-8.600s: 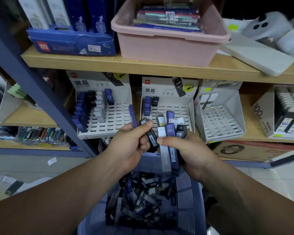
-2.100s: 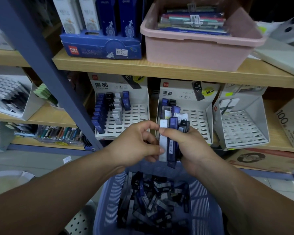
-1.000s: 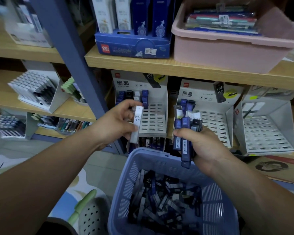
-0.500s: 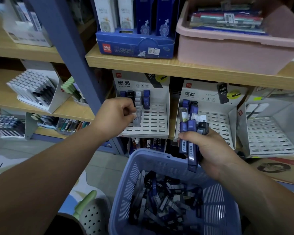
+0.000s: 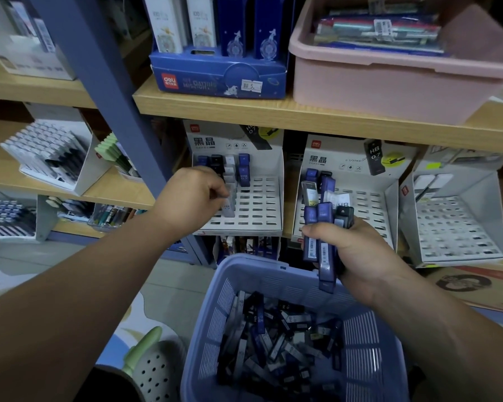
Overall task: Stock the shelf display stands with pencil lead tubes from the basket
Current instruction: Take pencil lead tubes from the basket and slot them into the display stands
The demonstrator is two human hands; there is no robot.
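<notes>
A pale lead tube [image 5: 228, 202] is pinched in the curled fingers of the left hand [image 5: 193, 195] and is being set into a slot of the left display stand [image 5: 263, 211], at the near end of its pale column; how far it is seated is hidden by the fingers. Right of that stand, a bundle of blue and black tubes [image 5: 321, 227] is clenched upright in the right hand [image 5: 360, 253], before the middle stand [image 5: 372, 208]. Below and in front of the left stand, a purple basket [image 5: 254, 266] is seen, heaped with loose tubes [image 5: 273, 329]. Risks judged: neighbours could be tipped if the tube is let go tilted; one blue tube hanging low from the bundle could be dropped if the grip slackens. Just above the left stand a wooden shelf board [image 5: 317, 118] is noted, a pink tub [image 5: 389, 79] on it; left of the stand, a blue upright [image 5: 108, 91]; below it, tiled floor [image 5: 174, 282].
</notes>
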